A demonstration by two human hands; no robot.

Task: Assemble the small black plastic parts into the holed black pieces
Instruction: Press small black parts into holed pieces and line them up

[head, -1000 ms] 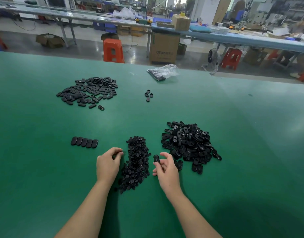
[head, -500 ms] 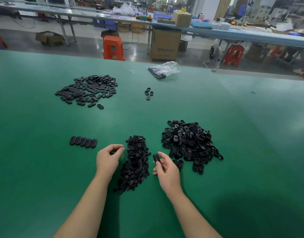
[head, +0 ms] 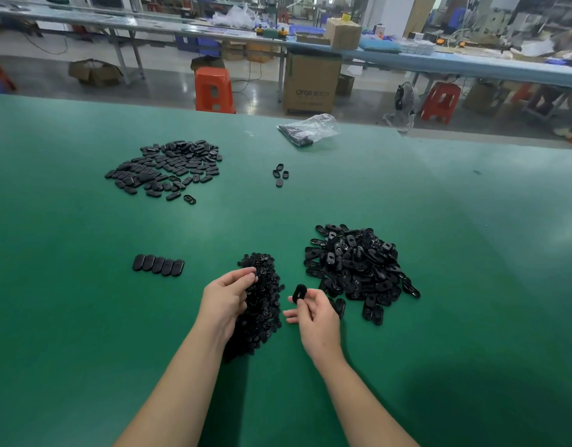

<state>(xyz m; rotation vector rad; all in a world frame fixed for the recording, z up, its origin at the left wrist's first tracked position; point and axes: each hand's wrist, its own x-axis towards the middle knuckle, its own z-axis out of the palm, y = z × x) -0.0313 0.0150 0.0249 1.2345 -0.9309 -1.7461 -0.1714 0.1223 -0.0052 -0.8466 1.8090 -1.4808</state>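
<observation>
Small black plastic parts [head: 260,304] are heaped in a narrow pile on the green desk [head: 84,317], just in front of the person, and to its right a larger heap of holed black oval pieces [head: 359,266] is seen in the single head view. One holed black oval piece [head: 299,292] is pinched upright between thumb and fingertips of the right hand [head: 315,317]. The left hand [head: 225,301] is curled at the pile of small parts; whether a part is already pinched cannot be told.

The step in hand is judged to be the picking of one small part for insertion. For the next move, the part would have to be brought across to the held piece, lined up with its hole and pressed in.

A short row of closed black ovals [head: 158,264] is laid to the left, and a spread heap of flat black ovals [head: 167,167] lies well beyond it. A clear plastic bag [head: 310,129] rests near the far edge. Behind, a workshop with long blue benches [head: 439,59], an orange plastic stool [head: 213,90] and a brown cardboard box [head: 312,82] is visible.
</observation>
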